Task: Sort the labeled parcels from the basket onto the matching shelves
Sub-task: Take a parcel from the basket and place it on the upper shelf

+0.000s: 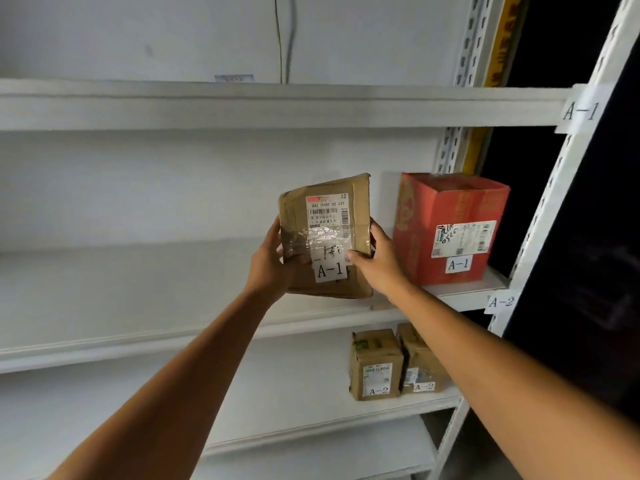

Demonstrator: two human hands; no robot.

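- A brown parcel [325, 216] sits at the centre of the frame, upright, its white "A-1" label facing the viewer.
- The left hand [273, 261] grips the parcel's left edge and the right hand [377, 261] grips its right edge, thumbs on the front. Both arms reach up from the bottom of the frame.
- The parcel is at the front edge of the middle shelf [138, 289]. Whether its bottom touches the shelf cannot be told.
- Just right of it, a red box [450, 230] marked "A-1" stands on that same shelf.
- At upper right, an "A-1" tag [580, 110] is on the beam above this shelf. An "A-2" tag [500, 301] is at middle right.
- At lower right, on the shelf below, two small parcels [375, 365] marked "A-2" stand side by side.
- Progress, as judged: three parcels look sorted and a fourth is about to be set down beside the red box. The basket is out of view, so what remains cannot be told.
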